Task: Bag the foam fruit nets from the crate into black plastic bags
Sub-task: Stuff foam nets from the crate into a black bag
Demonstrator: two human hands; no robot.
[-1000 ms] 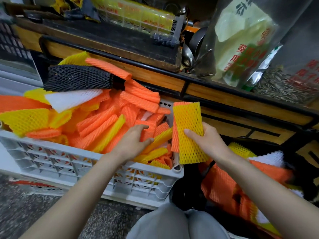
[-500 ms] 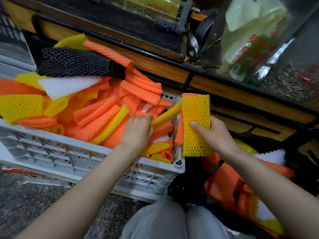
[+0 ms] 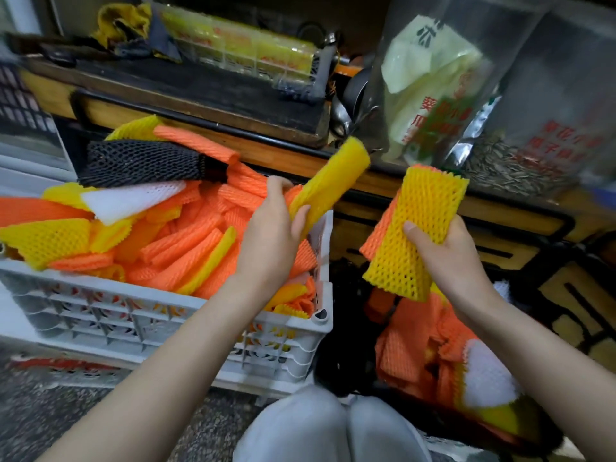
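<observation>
Head view: foam fruit nets, mostly orange and yellow, fill the grey crate at left of the frame. The left hand grips one yellow net above the crate's right edge. The right hand grips a yellow-orange stack over the black bag at lower right.

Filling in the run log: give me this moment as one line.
stage: gathering nets | left hand: grips yellow net above crate | right hand: holds yellow-orange net stack over black bag
</observation>
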